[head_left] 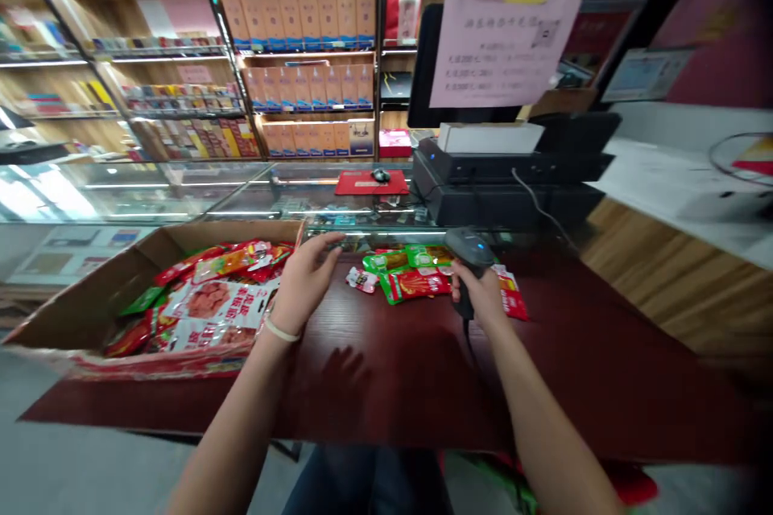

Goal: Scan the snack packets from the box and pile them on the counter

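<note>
My right hand (480, 296) grips the handle of a black barcode scanner (469, 251), whose head with a blue light points down over green and red snack packets (411, 278) lying on the dark red table (580, 370). My left hand (303, 278) hovers above the table with fingers spread and nothing in it, between the packets and a cardboard box (84, 310). The box stands at the left and holds several red, green and white snack bags (211, 302). A small pink-white packet (361, 280) lies just right of my left hand.
Behind the table stand a black printer and till unit (501, 177) with a monitor carrying a pink paper notice (501, 48). A glass counter (181, 193) holds a red mouse pad with a mouse (379, 175). Shelves of boxed goods fill the back wall. A white counter (682, 177) runs at right.
</note>
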Demonstrator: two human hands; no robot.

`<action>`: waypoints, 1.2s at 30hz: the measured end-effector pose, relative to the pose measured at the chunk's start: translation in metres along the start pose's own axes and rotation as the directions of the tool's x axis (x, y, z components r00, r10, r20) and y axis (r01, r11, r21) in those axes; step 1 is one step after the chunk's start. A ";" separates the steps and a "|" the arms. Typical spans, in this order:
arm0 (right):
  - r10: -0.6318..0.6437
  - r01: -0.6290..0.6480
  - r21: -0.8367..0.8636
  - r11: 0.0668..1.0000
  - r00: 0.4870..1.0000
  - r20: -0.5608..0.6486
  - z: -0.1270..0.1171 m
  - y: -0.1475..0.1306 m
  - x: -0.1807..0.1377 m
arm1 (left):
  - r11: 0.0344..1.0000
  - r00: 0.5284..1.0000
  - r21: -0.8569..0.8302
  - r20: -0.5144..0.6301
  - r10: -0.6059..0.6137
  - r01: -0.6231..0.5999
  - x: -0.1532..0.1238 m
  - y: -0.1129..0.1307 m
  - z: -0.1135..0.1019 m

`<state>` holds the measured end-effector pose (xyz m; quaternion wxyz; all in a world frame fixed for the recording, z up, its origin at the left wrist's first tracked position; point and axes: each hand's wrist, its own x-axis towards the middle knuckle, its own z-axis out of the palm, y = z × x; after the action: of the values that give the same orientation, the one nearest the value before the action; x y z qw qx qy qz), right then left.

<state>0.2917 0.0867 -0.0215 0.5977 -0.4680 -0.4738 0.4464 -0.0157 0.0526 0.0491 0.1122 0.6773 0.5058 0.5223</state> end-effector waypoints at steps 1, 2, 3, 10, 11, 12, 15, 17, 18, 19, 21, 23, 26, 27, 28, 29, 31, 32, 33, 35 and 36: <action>-0.010 0.010 -0.002 1.000 1.000 -0.024 -0.004 -0.001 0.002 | 0.999 1.000 -0.030 0.027 0.013 -0.012 0.003 0.001 0.017; -0.022 0.022 -0.002 1.000 0.998 -0.053 -0.008 -0.002 0.004 | 0.998 0.998 -0.064 0.054 0.020 -0.017 0.005 0.000 0.035; -0.029 0.029 -0.005 1.000 0.996 -0.083 -0.012 -0.002 0.006 | 0.995 0.997 -0.100 0.076 0.022 -0.015 0.008 -0.001 0.053; -0.053 0.036 -0.064 0.997 0.960 -0.275 -0.047 0.000 0.023 | 0.908 0.961 -0.394 0.273 -0.033 0.143 0.022 -0.009 0.181; -0.061 0.047 -0.056 0.997 0.953 -0.297 -0.050 0.000 0.024 | 0.881 0.951 -0.436 0.307 -0.047 0.184 0.023 -0.010 0.198; -0.068 0.057 -0.045 0.997 0.946 -0.317 -0.054 0.000 0.026 | 0.860 0.939 -0.462 0.339 -0.053 0.215 0.024 -0.012 0.214; -0.072 0.074 -0.007 0.997 0.935 -0.347 -0.060 -0.002 0.027 | 0.859 0.926 -0.468 0.376 -0.022 0.210 0.022 -0.018 0.255; -0.059 0.067 0.009 0.998 0.935 -0.351 -0.062 -0.002 0.028 | 0.880 0.937 -0.444 0.350 -0.003 0.169 0.017 -0.024 0.275; -0.048 0.057 0.015 0.998 0.937 -0.346 -0.062 -0.001 0.028 | 0.893 0.942 -0.423 0.335 -0.002 0.153 0.013 -0.026 0.281; -0.036 0.046 0.021 0.999 0.940 -0.340 -0.062 -0.001 0.028 | 0.910 0.945 -0.391 0.328 -0.004 0.140 0.009 -0.028 0.286; -0.026 0.037 0.027 0.999 0.946 -0.322 -0.062 0.001 0.029 | 0.951 0.943 -0.289 0.333 -0.007 0.109 0.000 -0.031 0.289; -0.040 0.045 0.010 0.999 0.949 -0.314 -0.061 0.003 0.029 | 0.985 0.936 -0.165 0.351 0.013 0.049 -0.006 -0.030 0.285; -0.063 0.053 -0.040 0.998 0.949 -0.309 -0.061 0.006 0.029 | 0.998 0.928 -0.037 0.367 0.068 -0.059 -0.007 -0.029 0.277; -0.067 0.055 -0.048 0.997 0.950 -0.306 -0.061 0.007 0.029 | 0.997 0.927 -0.026 0.365 0.080 -0.076 -0.005 -0.029 0.275; -0.072 0.059 -0.052 0.997 0.950 -0.305 -0.061 0.007 0.029 | 0.996 0.927 -0.033 0.365 0.086 -0.079 -0.003 -0.029 0.273; -0.078 0.066 -0.051 0.997 0.949 -0.305 -0.061 0.007 0.028 | 0.995 0.926 -0.060 0.367 0.092 -0.075 -0.001 -0.030 0.271; -0.092 0.083 -0.041 0.996 0.946 -0.311 -0.061 0.006 0.028 | 0.986 0.917 -0.158 0.384 0.109 -0.051 0.004 -0.033 0.268; -0.096 0.090 -0.034 0.995 0.945 -0.313 -0.060 0.005 0.027 | 0.978 0.911 -0.205 0.395 0.119 -0.039 0.006 -0.034 0.267; -0.100 0.098 -0.025 0.995 0.944 -0.314 -0.060 0.004 0.026 | 0.973 0.904 -0.228 0.409 0.126 -0.032 0.008 -0.035 0.265; -0.103 0.107 -0.005 0.994 0.944 -0.313 -0.059 0.002 0.025 | 0.987 0.882 -0.151 0.457 0.112 -0.047 0.009 -0.034 0.260; -0.103 0.110 0.004 0.994 0.943 -0.317 -0.058 0.001 0.025 | 0.996 0.864 -0.052 0.495 0.091 -0.075 0.010 -0.032 0.257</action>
<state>0.3527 0.1035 -0.0253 0.6941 -0.5009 -0.3915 0.3377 0.1762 0.1717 -0.0773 0.2261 0.8081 0.4223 0.3428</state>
